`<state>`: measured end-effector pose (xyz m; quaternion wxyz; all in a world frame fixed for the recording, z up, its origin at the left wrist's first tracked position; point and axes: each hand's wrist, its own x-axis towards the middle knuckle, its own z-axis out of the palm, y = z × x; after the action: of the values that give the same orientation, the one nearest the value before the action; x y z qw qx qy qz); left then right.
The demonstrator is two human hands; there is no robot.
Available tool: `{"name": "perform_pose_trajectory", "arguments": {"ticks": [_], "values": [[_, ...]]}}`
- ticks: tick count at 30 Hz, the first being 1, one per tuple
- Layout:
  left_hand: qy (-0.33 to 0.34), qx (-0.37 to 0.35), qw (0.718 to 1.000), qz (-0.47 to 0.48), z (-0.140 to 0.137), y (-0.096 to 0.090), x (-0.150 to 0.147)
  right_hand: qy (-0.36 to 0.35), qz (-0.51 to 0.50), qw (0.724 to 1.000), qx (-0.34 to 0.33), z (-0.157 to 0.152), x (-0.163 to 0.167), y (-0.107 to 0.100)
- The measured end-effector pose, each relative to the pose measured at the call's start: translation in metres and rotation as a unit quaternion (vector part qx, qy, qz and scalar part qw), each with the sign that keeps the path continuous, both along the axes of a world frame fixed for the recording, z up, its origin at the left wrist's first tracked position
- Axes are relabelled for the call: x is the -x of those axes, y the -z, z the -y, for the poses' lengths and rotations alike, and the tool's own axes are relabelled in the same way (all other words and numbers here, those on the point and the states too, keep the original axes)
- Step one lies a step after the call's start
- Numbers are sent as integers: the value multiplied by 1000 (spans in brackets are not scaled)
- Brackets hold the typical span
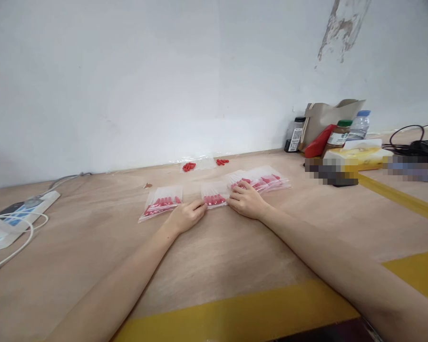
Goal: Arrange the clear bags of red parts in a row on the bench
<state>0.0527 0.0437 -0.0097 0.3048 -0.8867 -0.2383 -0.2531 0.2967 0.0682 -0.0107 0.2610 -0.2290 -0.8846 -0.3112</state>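
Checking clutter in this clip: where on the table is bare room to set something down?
Bare wood lies between the power strip and the left bag, and in front of both hands down to the yellow tape. Crowded: the bag pile under the right hand, the middle bag at the left hand, and the bottles.

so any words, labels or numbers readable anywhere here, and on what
None can be read.
Dark bottle: white label, print too small.
Brown jar: round logo, blurred.
Yellow tissue pack: nothing legible.
Clear bags under the left hand and right hand: no print visible.
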Motion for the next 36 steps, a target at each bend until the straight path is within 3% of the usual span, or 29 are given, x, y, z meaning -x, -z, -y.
{"name": "perform_pose_trajectory", "arguments": {"ticks": [7, 14, 21, 29, 36], "values": [[-12, -70, 997, -42, -1, 1, 2, 11, -18, 1000, -6, -1, -2, 0], [-45, -50, 996, -51, 1, -1, -8, -16, -47, 999, 12, 8, 26, 1], [-34, -39, 997, -59, 0, -1, -6, -19, -28, 999, -27, 12, 50, 1], [-30, -47, 998, -23, 4, -2, -8, -2, 5, 998, -56, 11, 47, -4], [-40, -28, 999, -6, 10, -8, -2, 37, 5, 997, -70, 6, 21, -5]]}}
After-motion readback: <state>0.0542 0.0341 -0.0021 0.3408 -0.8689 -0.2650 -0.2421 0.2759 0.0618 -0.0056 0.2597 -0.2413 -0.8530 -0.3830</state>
